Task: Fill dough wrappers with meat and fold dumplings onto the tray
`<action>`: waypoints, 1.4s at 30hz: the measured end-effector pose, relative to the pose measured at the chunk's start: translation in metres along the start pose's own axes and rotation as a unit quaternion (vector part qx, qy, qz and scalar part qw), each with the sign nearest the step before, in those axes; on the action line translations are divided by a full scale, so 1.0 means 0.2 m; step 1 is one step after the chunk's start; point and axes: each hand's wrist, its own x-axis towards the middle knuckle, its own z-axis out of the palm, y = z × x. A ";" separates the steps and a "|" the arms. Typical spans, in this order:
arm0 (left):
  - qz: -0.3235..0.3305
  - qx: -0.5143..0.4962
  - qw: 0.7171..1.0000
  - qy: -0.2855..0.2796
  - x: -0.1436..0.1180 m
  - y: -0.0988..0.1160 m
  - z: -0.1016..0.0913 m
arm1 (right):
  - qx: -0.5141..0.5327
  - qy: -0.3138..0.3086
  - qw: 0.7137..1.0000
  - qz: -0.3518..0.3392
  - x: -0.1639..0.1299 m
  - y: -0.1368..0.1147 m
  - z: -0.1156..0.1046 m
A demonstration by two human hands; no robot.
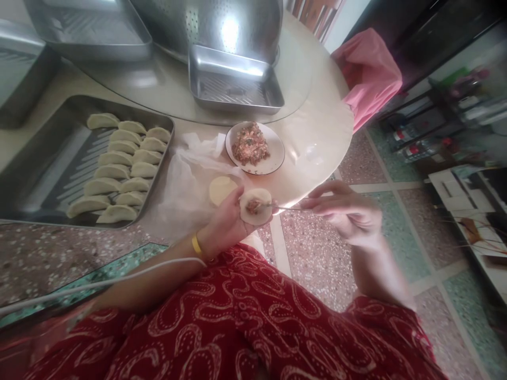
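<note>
A pink cloth or bag (376,68) is beyond the right hand (346,212). Farther to that hand's right are bottles (414,150).

The dough wrapper (259,216) hides much of the left fingers (242,226).

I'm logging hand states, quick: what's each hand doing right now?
Left hand: holding a round wrapper with filling on it.
Right hand: holding a thin utensil over the wrapper.

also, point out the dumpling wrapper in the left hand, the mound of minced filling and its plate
Dumpling wrapper (258,218): head view, bare dough near the lower edge.
Minced filling (250,145): head view, middle of the mound.
Plate (276,156): head view, bare surface right of the filling.
</note>
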 end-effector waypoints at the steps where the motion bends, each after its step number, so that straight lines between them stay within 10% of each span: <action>1: 0.005 -0.003 1.000 0.000 0.00 0.00 0.00 | 0.002 0.010 1.000 0.010 0.00 0.00 0.02; 10: 0.028 -0.048 0.998 0.042 -0.01 0.01 -0.01 | -0.092 0.229 0.966 0.074 0.03 0.20 0.06; 17: 0.033 -0.051 0.997 0.048 -0.02 0.03 -0.01 | -0.099 0.116 0.987 0.050 0.13 0.47 0.19; 24: 0.033 -0.049 0.996 0.068 0.00 0.05 0.00 | -0.101 -0.039 0.994 0.008 0.13 0.47 0.11; 42: 0.027 -0.057 0.996 0.066 0.01 0.06 -0.03 | -0.116 0.023 0.992 0.034 0.19 0.46 0.05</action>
